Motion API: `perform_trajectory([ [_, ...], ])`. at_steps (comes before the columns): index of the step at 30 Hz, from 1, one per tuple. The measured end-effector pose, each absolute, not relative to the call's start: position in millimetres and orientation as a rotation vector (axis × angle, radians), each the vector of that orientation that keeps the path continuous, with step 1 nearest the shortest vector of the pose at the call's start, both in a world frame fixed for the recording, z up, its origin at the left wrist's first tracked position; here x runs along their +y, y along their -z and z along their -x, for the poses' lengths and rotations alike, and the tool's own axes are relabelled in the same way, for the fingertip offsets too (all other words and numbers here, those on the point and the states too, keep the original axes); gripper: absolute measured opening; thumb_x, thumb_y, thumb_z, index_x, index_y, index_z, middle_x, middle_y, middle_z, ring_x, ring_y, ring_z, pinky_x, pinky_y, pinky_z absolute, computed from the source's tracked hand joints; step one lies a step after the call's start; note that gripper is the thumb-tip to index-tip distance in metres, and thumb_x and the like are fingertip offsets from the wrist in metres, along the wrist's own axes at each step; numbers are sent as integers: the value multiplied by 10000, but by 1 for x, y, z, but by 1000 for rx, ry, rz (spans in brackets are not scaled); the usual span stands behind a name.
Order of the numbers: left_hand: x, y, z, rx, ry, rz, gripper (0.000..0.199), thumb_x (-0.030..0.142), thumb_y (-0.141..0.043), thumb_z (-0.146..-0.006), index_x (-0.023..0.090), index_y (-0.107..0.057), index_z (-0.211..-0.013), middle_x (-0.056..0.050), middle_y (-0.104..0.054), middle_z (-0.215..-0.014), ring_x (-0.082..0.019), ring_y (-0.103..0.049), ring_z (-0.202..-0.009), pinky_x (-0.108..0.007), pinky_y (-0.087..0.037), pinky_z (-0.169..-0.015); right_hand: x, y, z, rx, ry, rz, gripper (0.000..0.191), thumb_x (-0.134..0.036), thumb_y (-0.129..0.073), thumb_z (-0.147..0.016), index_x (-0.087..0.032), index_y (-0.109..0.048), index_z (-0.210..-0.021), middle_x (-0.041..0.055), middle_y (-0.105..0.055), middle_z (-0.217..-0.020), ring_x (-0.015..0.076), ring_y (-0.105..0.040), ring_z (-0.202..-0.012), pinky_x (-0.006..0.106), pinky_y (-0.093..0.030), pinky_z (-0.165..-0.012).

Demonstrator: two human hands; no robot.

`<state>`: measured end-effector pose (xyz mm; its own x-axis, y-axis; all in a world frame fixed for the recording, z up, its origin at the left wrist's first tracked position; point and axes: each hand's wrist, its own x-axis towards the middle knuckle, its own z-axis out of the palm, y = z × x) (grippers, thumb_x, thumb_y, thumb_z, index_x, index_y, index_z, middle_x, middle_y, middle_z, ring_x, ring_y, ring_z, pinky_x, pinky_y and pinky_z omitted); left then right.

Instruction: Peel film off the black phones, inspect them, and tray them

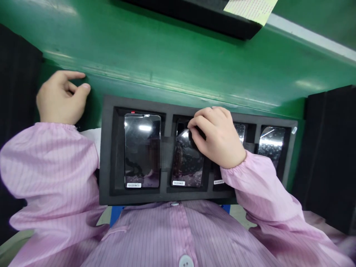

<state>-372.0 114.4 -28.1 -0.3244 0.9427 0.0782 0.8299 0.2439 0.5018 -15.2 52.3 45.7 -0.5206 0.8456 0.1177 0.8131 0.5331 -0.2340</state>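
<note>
A dark foam tray [133, 102] lies in front of me with several glossy black phone screens in its slots. The leftmost screen [142, 152] has a red tab at its top and a white label at its bottom. My right hand [218, 135] is over the tray, its thumb and fingertips pinched together at the top of the second screen [187, 159]; whatever they hold is too small to make out. It partly hides a third screen [239, 130]. My left hand [62, 97] is off the tray's left side, thumb and index finger apart, holding nothing.
Black blocks stand at the left [18, 111] and right [328, 155]. Another black box [194, 16] with a yellow paper [250, 9] is at the far side of the green surface [167, 55]. The rightmost screen [271, 144] sits near my right sleeve.
</note>
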Motion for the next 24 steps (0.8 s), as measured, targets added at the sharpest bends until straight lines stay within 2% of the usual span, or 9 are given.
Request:
perform_trajectory([
  [3,114,29,373,2278,-672,-1664,399,366,-608,-838,281,-704,-1216,27,-613,-775,-141,-532,-706,-292,-511,-836,59,-54,-1,-2517,-492,1245,179,-76,-491,-844,-225,-569,-781,29,-702,-850,206,-641,-818,419,-483,-915],
  [7,115,28,372,2304,-649,-1666,400,351,-604,-839,278,-703,-1220,22,-621,-777,-155,-552,-715,-311,-528,-858,64,-62,-20,-2355,-757,1215,172,-109,-528,-833,-249,-547,-734,-25,-712,-800,181,-697,-782,475,-470,-1070],
  [12,115,28,373,2292,-666,-1672,397,362,-607,-840,284,-710,-1215,31,-600,-760,-136,-541,-703,-272,-511,-815,68,-60,-31,-2156,-982,1200,158,-157,-634,-819,-250,-566,-710,-11,-744,-833,186,-729,-828,490,-451,-1126],
  [17,115,28,374,2285,-674,-1665,404,359,-608,-835,278,-710,-1218,31,-592,-759,-124,-524,-692,-251,-489,-771,72,-56,-34,-2062,-1064,1157,188,-127,-671,-813,-236,-564,-703,1,-738,-809,175,-733,-826,476,-439,-1145],
  [22,116,27,373,2289,-672,-1630,410,321,-619,-819,283,-715,-1216,37,-589,-748,-128,-514,-677,-268,-466,-757,72,-56,-34,-2016,-1128,1167,183,-153,-690,-808,-240,-570,-700,16,-738,-834,198,-721,-832,464,-515,-1054],
  [24,116,26,372,2276,-679,-1623,403,322,-619,-832,288,-711,-1222,42,-581,-751,-125,-510,-685,-265,-449,-755,71,-57,-34,-2004,-1140,1185,190,-162,-696,-804,-248,-566,-696,12,-740,-841,203,-718,-840,477,-486,-1092],
])
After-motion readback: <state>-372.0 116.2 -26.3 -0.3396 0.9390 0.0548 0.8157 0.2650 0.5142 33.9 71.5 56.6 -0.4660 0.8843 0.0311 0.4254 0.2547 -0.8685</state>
